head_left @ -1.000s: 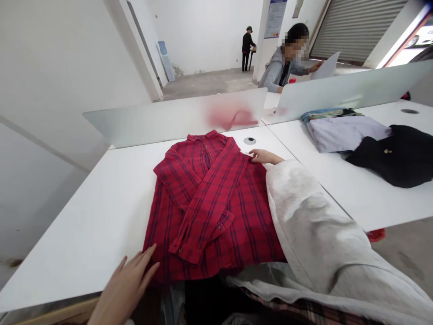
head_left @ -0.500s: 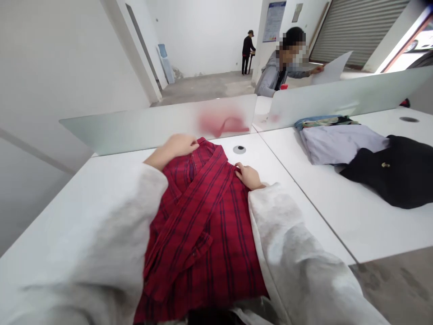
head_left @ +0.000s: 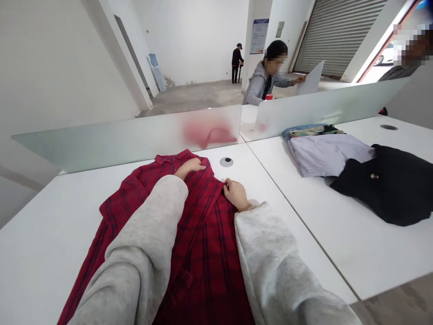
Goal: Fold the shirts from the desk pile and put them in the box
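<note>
With its fingertips pressed down near the collar, my left hand (head_left: 193,166) lies over the upper part of the red plaid shirt (head_left: 216,225), partly open, though I can't tell whether it has any cloth gripped. My right hand (head_left: 236,193) is curled nearly closed, thumb and fingers pinching the shirt's right shoulder edge. The shirt lies on the white table (head_left: 34,234), collar away from me, its lower part running down between my grey sleeves. Just beyond the shirt's right shoulder is a round cable hole (head_left: 226,161), and past its collar stands a frosted divider (head_left: 118,142) with a blurred red shape showing through. Well to the right of the shirt sit a folded pale striped garment (head_left: 328,153) and, overlapping it, a black garment (head_left: 392,185) with a small gold-coloured detail. Beyond the shirt and the divider, a person in a grey hoodie (head_left: 259,85) holds a white sheet (head_left: 311,79); farther off from it are a person in dark clothes (head_left: 237,63), standing, and a water dispenser (head_left: 157,74).
</note>
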`<state>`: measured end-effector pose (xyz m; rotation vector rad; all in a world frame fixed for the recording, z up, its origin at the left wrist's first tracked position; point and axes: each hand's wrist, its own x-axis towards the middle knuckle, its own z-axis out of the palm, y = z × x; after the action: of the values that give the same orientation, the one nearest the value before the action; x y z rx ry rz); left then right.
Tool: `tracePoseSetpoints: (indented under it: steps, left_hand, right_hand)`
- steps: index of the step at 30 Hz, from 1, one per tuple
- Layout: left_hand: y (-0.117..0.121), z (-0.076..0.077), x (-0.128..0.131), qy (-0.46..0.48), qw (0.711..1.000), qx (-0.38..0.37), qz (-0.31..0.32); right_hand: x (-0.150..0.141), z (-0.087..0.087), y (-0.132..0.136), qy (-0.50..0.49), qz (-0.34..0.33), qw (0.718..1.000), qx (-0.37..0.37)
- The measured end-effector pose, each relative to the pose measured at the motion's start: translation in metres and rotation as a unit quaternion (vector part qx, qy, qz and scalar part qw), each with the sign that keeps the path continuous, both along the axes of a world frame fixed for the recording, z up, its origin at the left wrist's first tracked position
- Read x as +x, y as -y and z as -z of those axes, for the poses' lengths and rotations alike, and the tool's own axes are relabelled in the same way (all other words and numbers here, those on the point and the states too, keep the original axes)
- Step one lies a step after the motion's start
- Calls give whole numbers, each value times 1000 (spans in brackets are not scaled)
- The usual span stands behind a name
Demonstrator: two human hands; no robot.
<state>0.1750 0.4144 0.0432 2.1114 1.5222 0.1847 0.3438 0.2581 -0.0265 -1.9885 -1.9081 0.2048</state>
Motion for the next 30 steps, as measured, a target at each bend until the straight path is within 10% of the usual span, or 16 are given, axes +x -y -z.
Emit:
tracePoseSetpoints:
  steps: [15, 30]
  left_hand:
    - [-6, 53, 3, 326, 942, 81, -12]
    - [1, 72, -30, 81, 978, 193, 2]
  right_hand:
    - [7, -1, -4, 9, 35, 999, 6]
    - [6, -2, 3, 101, 49, 994, 13]
